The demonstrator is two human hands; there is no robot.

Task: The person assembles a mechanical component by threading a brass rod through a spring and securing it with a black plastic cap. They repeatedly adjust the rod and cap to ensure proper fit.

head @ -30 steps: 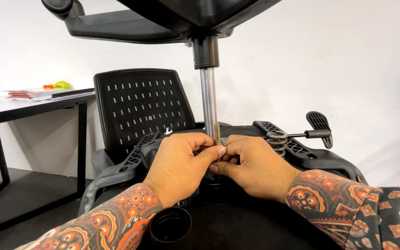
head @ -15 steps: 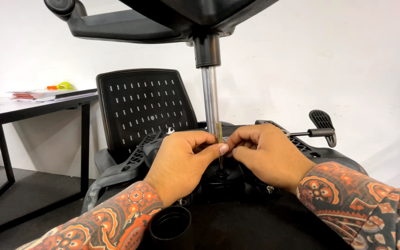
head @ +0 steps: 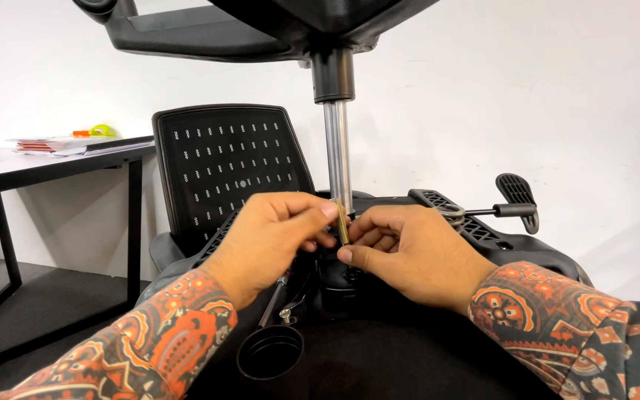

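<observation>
Together, two hands worked at one small brass-coloured bolt [head: 343, 224], which stood nearly upright just in front of the single chrome gas-lift column [head: 338, 159] of an upturned office chair. The left hand [head: 272, 241] was closed on the bolt's upper part, thumb and forefinger pinched tight around it. The right hand [head: 409, 252] met it from the other side — its fingers curled in and pressed together on the lower end of the bolt, thumb tip touching the base. Whether a nut or washer sat under those fingers could not be told.

Both forearms wore sleeves patterned in orange, red and dark tones. Under the hands lay the black underside of the chair seat [head: 409, 363], with one round black cup-shaped socket [head: 270, 352] near the left wrist and one slim metal rod [head: 273, 300] running up from it. One black adjustment lever [head: 516, 202] with a paddle end stuck out to the right, well apart from the hands. Behind stood one perforated black chair back [head: 231, 167], upright against the white wall. Overhead hung one black star-base arm [head: 187, 33] of the chair.

At far left, one dark desk [head: 61, 159] carried a flat stack of pale papers [head: 50, 143] with a small yellow-green and orange object lying on top — too small to make out further.
</observation>
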